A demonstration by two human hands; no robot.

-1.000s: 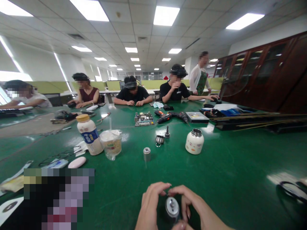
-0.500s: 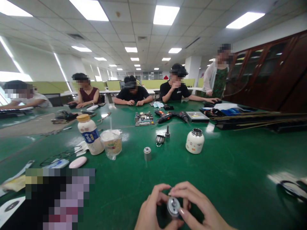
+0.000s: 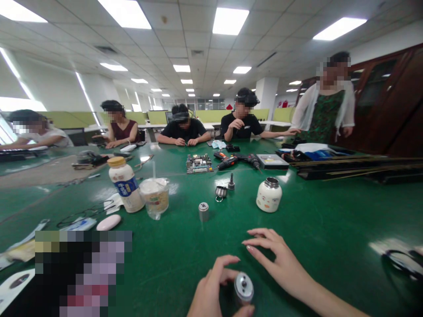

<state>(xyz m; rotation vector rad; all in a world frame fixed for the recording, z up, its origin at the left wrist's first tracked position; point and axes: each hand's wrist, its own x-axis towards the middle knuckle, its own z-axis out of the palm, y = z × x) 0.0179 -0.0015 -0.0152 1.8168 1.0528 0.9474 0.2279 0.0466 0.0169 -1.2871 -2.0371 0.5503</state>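
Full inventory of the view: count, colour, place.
Near cylinder: 1, silver, front centre
Far cylinder: 1, silver, mid-table
Ringed piece: 1, silver, behind far cylinder
Fitting: 1, dark, beside ringed piece
Jar: 1, white, right of centre
Circuit board: 1, multicoloured, beyond fitting
Power tools: 2, mostly black, beside board
Flat box: 1, grey, right of tools
Bottle: 1, white-blue, left
Cup: 1, clear, beside bottle
Oval object: 1, pink, before bottle
Rods: several, brassy, right
Cable: 1, black, right edge
Table: 1, green, foreground
People: 5, mixed clothing, across table
Cabinets: several, red-brown, right wall
Ceiling lights: many, white, overhead
Other clutter: uncounted, mixed, both sides
Left hand: 1, around near cylinder
Right hand: 1, open, right of cylinder
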